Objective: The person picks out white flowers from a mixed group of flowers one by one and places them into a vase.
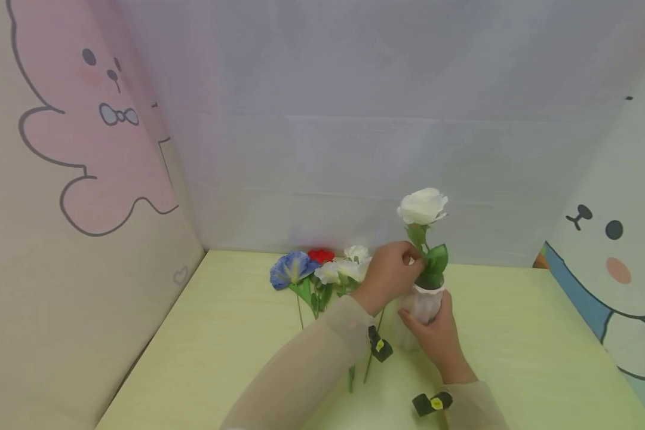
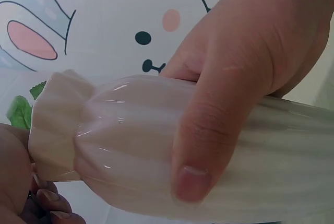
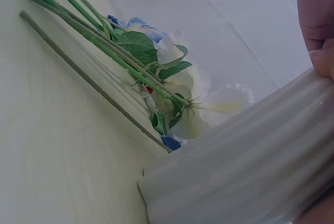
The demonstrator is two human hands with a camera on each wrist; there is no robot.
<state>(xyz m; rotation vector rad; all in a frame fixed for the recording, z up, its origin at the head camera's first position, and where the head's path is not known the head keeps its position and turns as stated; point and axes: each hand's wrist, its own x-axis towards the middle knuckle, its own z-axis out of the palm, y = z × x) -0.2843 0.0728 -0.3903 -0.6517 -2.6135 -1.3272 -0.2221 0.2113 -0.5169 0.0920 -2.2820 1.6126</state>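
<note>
1. A pale yellow-green tabletop (image 1: 532, 346) spreads beneath a person's busy hands.
2. Loose artificial flowers, a ruffled blue bloom (image 1: 292, 270), a small red bloom (image 1: 321, 256) and white blooms (image 1: 357, 254), lie toward ten o'clock from the vase.
3. The glossy white ribbed vase (image 1: 427, 307), ruffled at its rim, leans slightly toward one o'clock. It looks hard, slick and possibly breakable; the ribbed body below the bulge seems the surest hold.
4. A white artificial rose with green leaves (image 1: 422, 206) stands in the vase, its bloom at twelve o'clock. Probably light, soft-petalled and stiffer in the stem, it is best taken low on that stem.
5. The right hand (image 1: 442, 337) grips the vase, which sits at its ten o'clock.
6. The left hand (image 1: 389, 272), fingers curled, appears to pinch the rose just above the rim; the bloom is at its one o'clock.
</note>
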